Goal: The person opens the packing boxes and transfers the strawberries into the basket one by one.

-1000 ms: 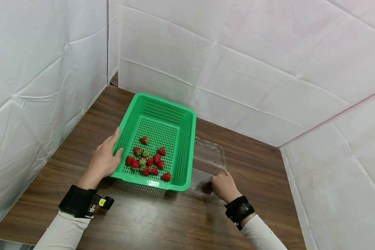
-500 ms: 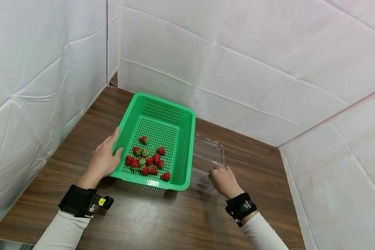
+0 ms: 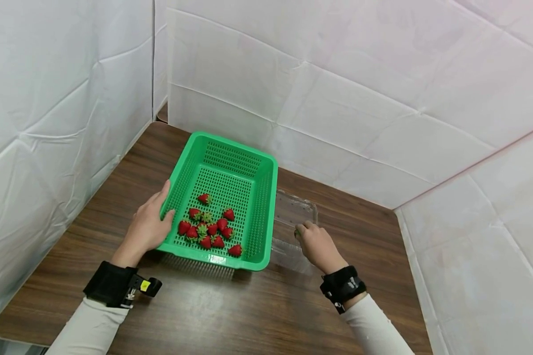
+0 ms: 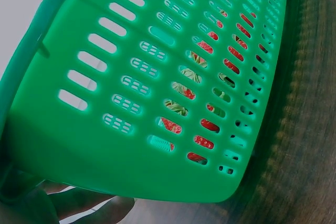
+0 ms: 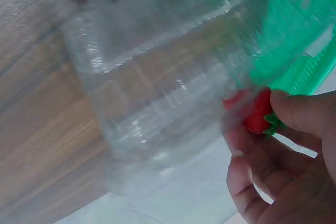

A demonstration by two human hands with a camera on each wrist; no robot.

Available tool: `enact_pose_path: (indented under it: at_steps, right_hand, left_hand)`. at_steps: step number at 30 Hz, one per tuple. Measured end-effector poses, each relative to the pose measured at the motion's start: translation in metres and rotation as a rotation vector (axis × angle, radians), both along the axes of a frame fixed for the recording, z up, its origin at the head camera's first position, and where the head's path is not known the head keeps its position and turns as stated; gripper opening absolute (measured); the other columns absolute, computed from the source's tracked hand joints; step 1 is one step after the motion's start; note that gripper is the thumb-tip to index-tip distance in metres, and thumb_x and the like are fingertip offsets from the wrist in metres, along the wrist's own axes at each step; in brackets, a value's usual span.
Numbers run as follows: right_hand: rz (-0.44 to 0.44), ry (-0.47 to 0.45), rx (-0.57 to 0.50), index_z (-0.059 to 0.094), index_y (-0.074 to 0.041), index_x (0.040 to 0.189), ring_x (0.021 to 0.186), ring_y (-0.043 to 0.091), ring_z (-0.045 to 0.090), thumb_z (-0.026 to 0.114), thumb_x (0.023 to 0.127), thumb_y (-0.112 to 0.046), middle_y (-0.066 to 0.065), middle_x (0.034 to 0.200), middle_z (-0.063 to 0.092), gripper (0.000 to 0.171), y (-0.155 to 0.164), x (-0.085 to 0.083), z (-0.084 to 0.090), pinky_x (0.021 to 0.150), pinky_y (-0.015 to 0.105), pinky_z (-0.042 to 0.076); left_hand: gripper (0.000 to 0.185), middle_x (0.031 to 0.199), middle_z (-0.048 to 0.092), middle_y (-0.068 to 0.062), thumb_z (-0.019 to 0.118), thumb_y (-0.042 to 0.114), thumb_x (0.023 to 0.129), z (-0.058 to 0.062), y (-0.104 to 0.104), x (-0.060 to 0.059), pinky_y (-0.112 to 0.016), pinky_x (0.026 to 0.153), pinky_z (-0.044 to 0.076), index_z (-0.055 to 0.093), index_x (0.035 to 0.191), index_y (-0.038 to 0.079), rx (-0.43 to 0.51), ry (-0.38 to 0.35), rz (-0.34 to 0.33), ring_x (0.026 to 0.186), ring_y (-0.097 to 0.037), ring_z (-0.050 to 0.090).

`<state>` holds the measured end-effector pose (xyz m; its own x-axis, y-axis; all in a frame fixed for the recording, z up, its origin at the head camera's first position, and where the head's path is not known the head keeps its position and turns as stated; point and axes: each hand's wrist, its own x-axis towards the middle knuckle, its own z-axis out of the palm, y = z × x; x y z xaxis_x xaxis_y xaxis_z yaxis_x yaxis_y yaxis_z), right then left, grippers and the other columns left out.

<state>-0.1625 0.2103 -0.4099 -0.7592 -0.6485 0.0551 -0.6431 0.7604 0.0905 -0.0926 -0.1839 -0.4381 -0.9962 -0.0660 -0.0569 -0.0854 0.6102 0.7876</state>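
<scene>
A green plastic basket [image 3: 266, 207] stands on the table, tilted, with several red strawberries [image 3: 217, 241] gathered toward its near end. My left hand [image 3: 148, 224] grips the basket's left rim, the thumb lying over the edge. In the left wrist view, fingers [image 4: 110, 211] show below the basket wall [image 4: 157, 182]. My right hand [image 3: 317, 246] is over a clear plastic clamshell box [image 3: 293, 207] right of the basket. Thumb and fingers pinch one strawberry [image 5: 258, 113] by the clear box [image 5: 157, 77], in the right wrist view; the head view hides most of that berry.
The brown wooden table [image 3: 231, 315] extends in front of the basket and to the right of the box. White sheeted walls [image 3: 337, 98] rise behind it and on both sides. Part of the clear box lies behind the basket's right side.
My right hand has moved up and slightly left over the clear box, away from me. The left hand and the basket hold their place, and the strawberries in it look the same.
</scene>
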Motion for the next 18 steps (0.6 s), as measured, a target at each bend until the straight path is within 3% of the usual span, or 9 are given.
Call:
enact_pose_path:
  at_steps: [5,18]
  right_hand:
    - [0.000,0.012,-0.018,0.066,0.003,0.108,0.076,0.021,0.062,0.064,0.092,-0.006,0.013,0.090,0.063,0.018,-0.007,-0.005,0.008,0.063,0.031,0.051]
    - [0.049,-0.015,-0.027,0.062,0.004,0.114,0.089,0.024,0.063,0.058,0.096,-0.006,0.016,0.101,0.061,0.020,-0.043,-0.020,0.033,0.074,0.031,0.052]
  left_hand:
    - [0.073,0.156,0.025,-0.026,0.046,0.013,0.101,0.000,0.000,0.000,-0.072,0.103,0.025,-0.001,0.157,0.022,0.001,0.003,0.000,0.136,-0.052,0.031]
    - [0.073,0.154,0.027,-0.028,0.047,0.012,0.101,0.001,0.000,0.000,-0.070,0.102,0.028,0.002,0.157,0.019,-0.005,0.020,0.009,0.134,-0.053,0.033]
